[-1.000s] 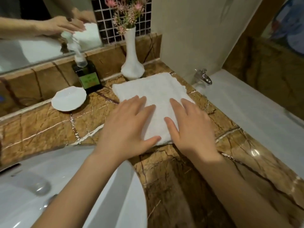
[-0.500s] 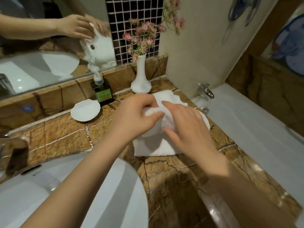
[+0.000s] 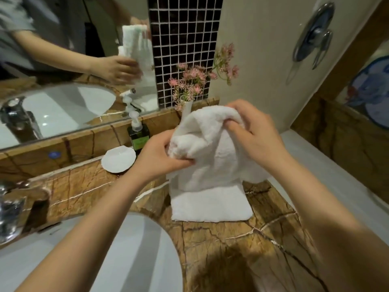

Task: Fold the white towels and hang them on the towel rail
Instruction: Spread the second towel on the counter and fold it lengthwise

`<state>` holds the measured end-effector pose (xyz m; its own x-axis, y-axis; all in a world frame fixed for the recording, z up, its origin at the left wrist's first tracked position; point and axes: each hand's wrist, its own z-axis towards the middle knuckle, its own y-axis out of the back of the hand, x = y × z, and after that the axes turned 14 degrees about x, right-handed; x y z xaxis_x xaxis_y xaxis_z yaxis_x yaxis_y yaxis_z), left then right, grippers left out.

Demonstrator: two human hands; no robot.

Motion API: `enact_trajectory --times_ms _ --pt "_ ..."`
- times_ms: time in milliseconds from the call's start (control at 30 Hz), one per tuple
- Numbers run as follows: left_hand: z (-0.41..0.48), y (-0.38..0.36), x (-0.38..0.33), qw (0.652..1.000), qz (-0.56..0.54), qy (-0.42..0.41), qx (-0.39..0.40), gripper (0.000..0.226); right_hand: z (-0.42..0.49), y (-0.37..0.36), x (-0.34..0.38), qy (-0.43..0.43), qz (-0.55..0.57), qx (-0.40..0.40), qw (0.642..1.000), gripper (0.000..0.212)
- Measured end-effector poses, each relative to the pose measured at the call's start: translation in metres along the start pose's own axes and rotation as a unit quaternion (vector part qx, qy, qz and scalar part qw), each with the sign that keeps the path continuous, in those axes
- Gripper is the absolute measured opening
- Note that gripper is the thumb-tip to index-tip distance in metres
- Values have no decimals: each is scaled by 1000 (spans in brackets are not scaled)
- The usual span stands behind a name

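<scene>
White towel (image 3: 210, 157) — just one, bunched — is held up over the marble counter (image 3: 231, 239), its lower end lying flat there. Two hands grip it: left hand (image 3: 155, 159) at the side fold, right hand (image 3: 259, 133) at the top. One vase (image 3: 187, 108) holds pink flowers (image 3: 195, 79) — one pump bottle (image 3: 137, 135) and one dish (image 3: 119, 158) stand behind one sink (image 3: 126, 260).

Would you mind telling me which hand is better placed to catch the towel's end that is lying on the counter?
Probably the left hand: it grips the towel lower, nearer the end on the counter. The right hand holds the top, higher up.
</scene>
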<state>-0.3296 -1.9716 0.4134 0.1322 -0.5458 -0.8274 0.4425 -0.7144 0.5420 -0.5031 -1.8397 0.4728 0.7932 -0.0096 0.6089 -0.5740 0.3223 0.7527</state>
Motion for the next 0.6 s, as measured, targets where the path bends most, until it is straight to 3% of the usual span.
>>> enact_trajectory --times_ms 100,300,433,600 --pt "-1 11 -6 999 -26 19 -18 41 10 10 9 3 32 7 999 6" --pt "-33 27 -12 978 -184 98 -15 60 21 24 45 9 128 5 992 22" --pt "-72 41 -23 957 -269 93 -57 69 14 19 60 -48 217 -6 975 17" --pt "-133 57 -44 945 -304 95 -68 54 -15 -5 85 -140 304 38 941 9"
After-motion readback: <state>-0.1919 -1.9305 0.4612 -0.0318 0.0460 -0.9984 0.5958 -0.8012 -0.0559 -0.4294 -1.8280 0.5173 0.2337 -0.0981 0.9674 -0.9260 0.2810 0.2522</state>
